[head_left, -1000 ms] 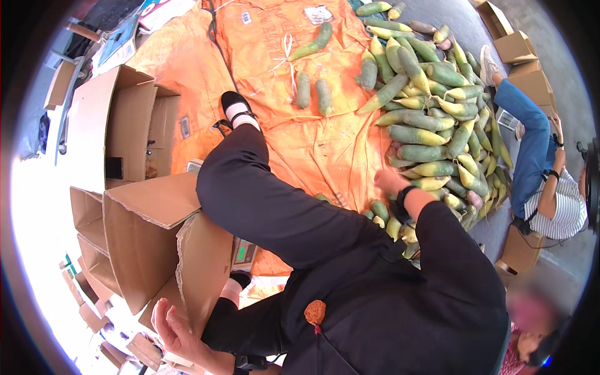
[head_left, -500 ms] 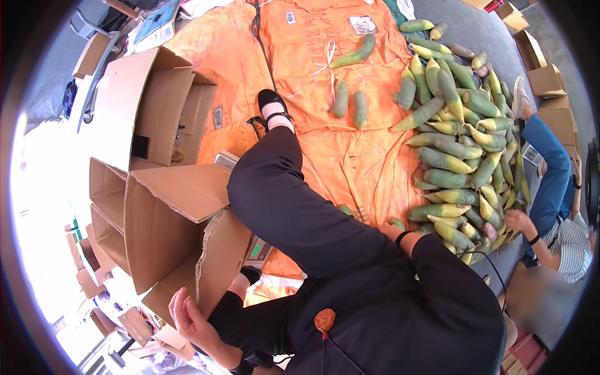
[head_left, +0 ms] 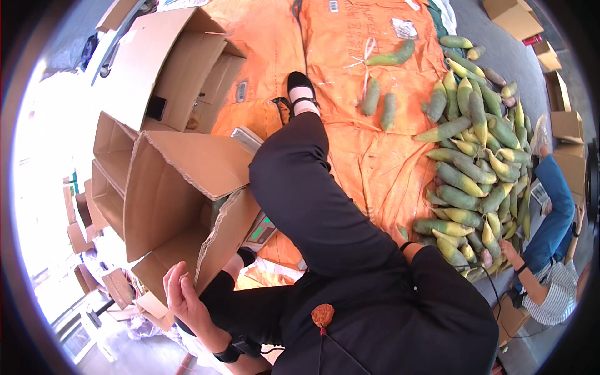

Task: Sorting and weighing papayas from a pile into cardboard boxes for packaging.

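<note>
My left hand point(head_left: 186, 304) is raised beside the torn rim of an upright cardboard box point(head_left: 200, 164), fingers loosely stretched out and holding nothing. Something dark green shows partly behind the box's torn flap. My right hand point(head_left: 397, 235), half hidden behind my bent leg, is closed around a green radish point(head_left: 404, 233), of which only the end shows. To its right lies a big pile of green radishes point(head_left: 462, 197) with pale yellow tips. Three loose ones, among them a single curved radish point(head_left: 392, 55), lie farther off on the orange sheet point(head_left: 350, 144).
A scale point(head_left: 260, 230) with a lit green display stands between the box and my leg. Another open box point(head_left: 187, 75) stands beyond. At the right, a person's hand point(head_left: 510, 253) touches the pile. More boxes point(head_left: 565, 128) line the far right.
The view has shifted, so the sheet and pile sit farther right. My right hand has moved slightly with the radish in it. My left hand remains beside the box.
</note>
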{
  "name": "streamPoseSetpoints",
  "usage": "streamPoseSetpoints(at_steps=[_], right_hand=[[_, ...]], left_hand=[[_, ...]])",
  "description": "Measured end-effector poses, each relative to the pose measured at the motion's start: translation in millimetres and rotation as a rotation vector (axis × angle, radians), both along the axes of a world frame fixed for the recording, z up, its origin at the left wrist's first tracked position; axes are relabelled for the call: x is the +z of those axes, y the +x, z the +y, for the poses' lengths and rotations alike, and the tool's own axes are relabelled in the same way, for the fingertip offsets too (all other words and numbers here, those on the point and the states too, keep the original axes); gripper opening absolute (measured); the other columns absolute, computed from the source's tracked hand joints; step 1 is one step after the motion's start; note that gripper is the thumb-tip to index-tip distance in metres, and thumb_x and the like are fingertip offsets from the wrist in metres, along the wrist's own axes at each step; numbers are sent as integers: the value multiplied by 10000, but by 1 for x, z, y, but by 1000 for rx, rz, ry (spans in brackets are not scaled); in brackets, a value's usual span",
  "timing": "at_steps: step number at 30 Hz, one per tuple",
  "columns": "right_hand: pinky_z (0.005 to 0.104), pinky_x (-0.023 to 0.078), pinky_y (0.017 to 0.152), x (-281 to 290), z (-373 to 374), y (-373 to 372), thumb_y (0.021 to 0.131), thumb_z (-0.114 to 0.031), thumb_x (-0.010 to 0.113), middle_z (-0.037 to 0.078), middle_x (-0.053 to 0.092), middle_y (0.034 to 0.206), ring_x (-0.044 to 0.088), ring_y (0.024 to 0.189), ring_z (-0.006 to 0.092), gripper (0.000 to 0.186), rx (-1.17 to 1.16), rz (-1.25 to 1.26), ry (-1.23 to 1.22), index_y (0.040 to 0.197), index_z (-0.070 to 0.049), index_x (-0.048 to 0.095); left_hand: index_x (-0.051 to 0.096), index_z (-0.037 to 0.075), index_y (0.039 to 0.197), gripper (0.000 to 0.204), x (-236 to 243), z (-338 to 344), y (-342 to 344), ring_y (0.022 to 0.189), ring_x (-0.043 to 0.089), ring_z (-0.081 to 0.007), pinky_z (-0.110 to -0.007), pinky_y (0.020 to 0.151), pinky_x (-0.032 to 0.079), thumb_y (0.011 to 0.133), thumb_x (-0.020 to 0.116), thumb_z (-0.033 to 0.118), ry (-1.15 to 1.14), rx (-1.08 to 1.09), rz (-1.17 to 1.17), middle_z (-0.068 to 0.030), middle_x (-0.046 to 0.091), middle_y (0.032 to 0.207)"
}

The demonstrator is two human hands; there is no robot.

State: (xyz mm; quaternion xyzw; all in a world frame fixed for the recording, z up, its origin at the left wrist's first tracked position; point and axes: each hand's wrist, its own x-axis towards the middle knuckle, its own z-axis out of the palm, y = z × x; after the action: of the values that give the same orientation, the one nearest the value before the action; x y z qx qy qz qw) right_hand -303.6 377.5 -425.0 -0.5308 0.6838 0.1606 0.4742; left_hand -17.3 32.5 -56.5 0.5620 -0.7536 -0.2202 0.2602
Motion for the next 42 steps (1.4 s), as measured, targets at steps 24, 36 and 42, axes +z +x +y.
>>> streamPoseSetpoints(at_steps=[24, 36, 42], right_hand=[[305, 435, 628, 223, -85, -174, 694, -229, 729, 30, 617, 753, 569, 702, 135, 249, -916, -97, -154, 794, -11, 662], [285, 408, 918, 349, -246, -178, 855, -231, 612, 89, 607, 1120, 566, 1020, 160, 447, -923, -671, -980, 1186, 66, 564], [244, 431, 845, 401, -349, -49, 822, -261, 611, 72, 633, 1023, 578, 940, 115, 416, -489, -857, -875, 1105, 45, 603]], left_hand=[[616, -6, 1111, 271, 13, -14, 13, 881, 595, -124, -246, 725, 488, 844, 570, -3, 223, -143, 236, -72, 606, 1010], [488, 83, 1313, 578, 47, -54, 21, 1135, 504, -239, -336, 912, 449, 781, 704, 148, 42, -236, 184, -117, 513, 1245], [413, 122, 1385, 807, 56, -80, 15, 1290, 379, -329, -409, 1062, 342, 685, 796, 240, -271, -338, -32, -121, 398, 1403]])
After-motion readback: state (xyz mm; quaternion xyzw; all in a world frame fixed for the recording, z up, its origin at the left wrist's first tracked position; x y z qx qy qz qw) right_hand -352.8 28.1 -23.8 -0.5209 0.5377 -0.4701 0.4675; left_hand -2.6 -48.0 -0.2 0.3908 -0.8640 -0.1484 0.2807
